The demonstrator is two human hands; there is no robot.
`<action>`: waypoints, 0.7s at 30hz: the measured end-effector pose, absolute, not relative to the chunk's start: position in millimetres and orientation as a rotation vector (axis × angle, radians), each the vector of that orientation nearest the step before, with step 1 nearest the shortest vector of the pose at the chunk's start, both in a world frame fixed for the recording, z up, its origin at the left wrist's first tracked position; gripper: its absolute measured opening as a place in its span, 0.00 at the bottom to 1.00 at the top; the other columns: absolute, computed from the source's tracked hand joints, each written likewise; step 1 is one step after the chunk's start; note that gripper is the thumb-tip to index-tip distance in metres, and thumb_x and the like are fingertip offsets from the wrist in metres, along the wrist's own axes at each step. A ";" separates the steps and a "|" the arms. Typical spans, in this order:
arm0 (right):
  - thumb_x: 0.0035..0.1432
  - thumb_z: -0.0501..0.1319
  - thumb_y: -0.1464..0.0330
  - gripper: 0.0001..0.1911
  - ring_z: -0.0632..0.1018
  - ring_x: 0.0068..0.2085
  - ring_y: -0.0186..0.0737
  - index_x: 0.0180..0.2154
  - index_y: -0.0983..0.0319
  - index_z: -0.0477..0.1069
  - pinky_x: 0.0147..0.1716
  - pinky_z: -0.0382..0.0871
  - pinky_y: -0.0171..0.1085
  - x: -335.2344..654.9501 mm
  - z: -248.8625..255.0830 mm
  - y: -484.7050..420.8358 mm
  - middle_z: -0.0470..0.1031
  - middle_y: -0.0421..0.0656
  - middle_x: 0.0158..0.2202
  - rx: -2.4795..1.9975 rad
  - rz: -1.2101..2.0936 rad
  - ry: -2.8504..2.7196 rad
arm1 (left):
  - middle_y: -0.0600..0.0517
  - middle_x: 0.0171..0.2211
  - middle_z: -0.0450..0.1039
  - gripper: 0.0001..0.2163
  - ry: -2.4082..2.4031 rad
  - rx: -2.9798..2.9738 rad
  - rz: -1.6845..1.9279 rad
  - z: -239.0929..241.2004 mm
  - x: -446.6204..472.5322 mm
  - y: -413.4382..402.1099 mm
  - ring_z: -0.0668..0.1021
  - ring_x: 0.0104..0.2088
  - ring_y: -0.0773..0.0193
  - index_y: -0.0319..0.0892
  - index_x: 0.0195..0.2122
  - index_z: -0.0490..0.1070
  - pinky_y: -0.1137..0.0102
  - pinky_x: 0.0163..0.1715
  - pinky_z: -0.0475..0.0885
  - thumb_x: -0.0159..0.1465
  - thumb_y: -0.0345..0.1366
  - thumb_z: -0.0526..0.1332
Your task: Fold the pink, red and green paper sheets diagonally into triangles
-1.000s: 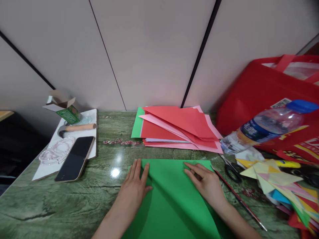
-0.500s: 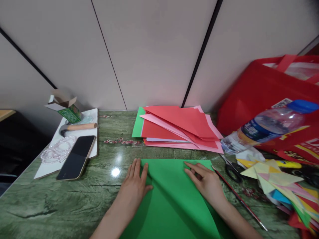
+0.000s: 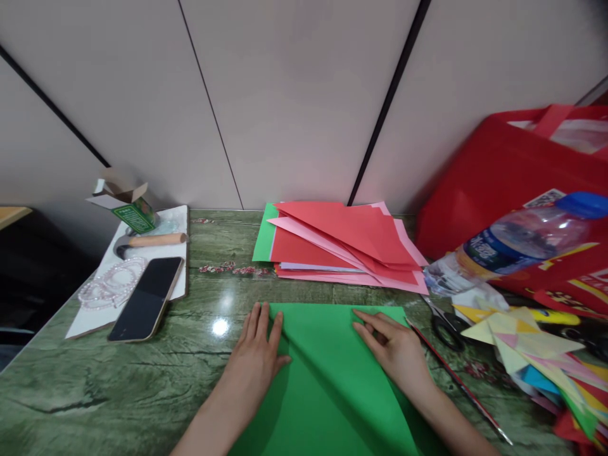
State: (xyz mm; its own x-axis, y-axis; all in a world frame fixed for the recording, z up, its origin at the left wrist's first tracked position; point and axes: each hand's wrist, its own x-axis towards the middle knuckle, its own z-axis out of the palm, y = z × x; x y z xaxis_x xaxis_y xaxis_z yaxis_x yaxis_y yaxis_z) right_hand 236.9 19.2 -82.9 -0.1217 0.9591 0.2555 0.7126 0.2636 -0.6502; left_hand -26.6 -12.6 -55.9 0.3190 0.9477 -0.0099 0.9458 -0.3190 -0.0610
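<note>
Paper [image 3: 332, 380], green and bent, lies on the table [image 3: 142, 386]. The left hand [image 3: 257, 354] rests flat on it; whether the right hand [image 3: 399, 351] pinches is unclear. A slip could crease it crooked.

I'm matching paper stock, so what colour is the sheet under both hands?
The sheet is plain green, best seen in the head view.
</note>
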 end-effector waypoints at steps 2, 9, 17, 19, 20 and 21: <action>0.60 0.54 0.56 0.20 0.75 0.25 0.37 0.44 0.62 0.76 0.27 0.68 0.35 237.6 -83.8 19.4 0.72 0.41 0.23 -1.513 0.502 -1.904 | 0.31 0.60 0.58 0.29 -1.802 -2.516 0.066 -56.2 -26.5 -12.9 0.57 0.61 0.39 0.33 0.57 0.62 0.49 0.56 0.62 0.56 0.37 0.66; 0.60 0.55 0.58 0.19 0.76 0.26 0.38 0.43 0.63 0.77 0.28 0.69 0.36 237.8 -86.0 18.5 0.74 0.43 0.25 -1.505 0.492 -1.903 | 0.37 0.59 0.61 0.28 -1.746 -2.569 0.153 -44.0 -26.2 -9.7 0.58 0.60 0.38 0.35 0.56 0.64 0.50 0.55 0.65 0.56 0.38 0.66; 0.60 0.55 0.59 0.18 0.74 0.23 0.36 0.43 0.62 0.77 0.25 0.68 0.35 237.4 -86.5 19.8 0.73 0.42 0.23 -1.499 0.504 -1.893 | 0.37 0.59 0.62 0.28 -1.755 -2.580 0.142 -43.7 -27.4 -8.4 0.59 0.60 0.39 0.33 0.56 0.64 0.51 0.55 0.65 0.56 0.38 0.66; 0.60 0.55 0.59 0.19 0.73 0.23 0.36 0.43 0.62 0.77 0.24 0.67 0.35 237.5 -86.2 20.1 0.72 0.41 0.22 -1.497 0.502 -1.891 | 0.38 0.59 0.61 0.27 -1.745 -2.597 0.077 -47.3 -30.4 -8.8 0.58 0.61 0.40 0.36 0.57 0.63 0.51 0.55 0.65 0.57 0.38 0.65; 0.60 0.55 0.58 0.19 0.73 0.23 0.36 0.43 0.62 0.77 0.24 0.67 0.35 237.6 -86.0 20.2 0.72 0.41 0.22 -1.492 0.500 -1.887 | 0.38 0.60 0.61 0.27 -1.742 -2.604 0.048 -49.1 -32.0 -9.0 0.58 0.61 0.41 0.37 0.57 0.62 0.51 0.55 0.65 0.58 0.38 0.64; 0.60 0.55 0.58 0.19 0.73 0.23 0.36 0.42 0.62 0.77 0.24 0.67 0.35 237.6 -85.9 20.2 0.72 0.41 0.22 -1.487 0.500 -1.884 | 0.39 0.60 0.61 0.27 -1.740 -2.608 0.026 -50.6 -33.3 -9.1 0.58 0.61 0.41 0.38 0.58 0.62 0.51 0.55 0.65 0.58 0.38 0.63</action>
State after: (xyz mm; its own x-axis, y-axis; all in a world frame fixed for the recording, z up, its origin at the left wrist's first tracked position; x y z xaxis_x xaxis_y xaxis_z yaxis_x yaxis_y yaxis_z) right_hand 237.6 20.2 -85.9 -0.1199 0.9553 0.2701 0.6958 0.2750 -0.6635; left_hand -33.3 -9.1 -50.6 0.3839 0.9233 -0.0108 0.9232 -0.3841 -0.0143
